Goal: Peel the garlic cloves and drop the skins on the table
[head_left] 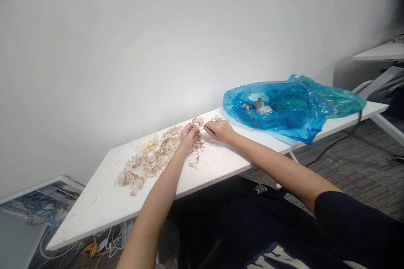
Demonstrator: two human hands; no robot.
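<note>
My left hand (189, 134) pinches a pale garlic clove (197, 126) between thumb and fingers, above the table. Just to its right, my right hand (221, 130) has its fingers drawn together, the tips pointing at the clove with a small gap between. Whatever those fingertips hold, if anything, is too small to make out. Behind the left hand lies a garlic bulb (198, 119). A broad heap of papery garlic skins (151, 160) spreads left of my hands, with a clear bag of peeled cloves (150, 144) at its back edge.
A large blue plastic bag (284, 124) lies open on the right of the white table (104, 210), with some pieces inside. A wall (158, 50) runs behind the table. Yellow cables (91, 249) hang below at the left, and a dark cable (334, 145) drops at the right.
</note>
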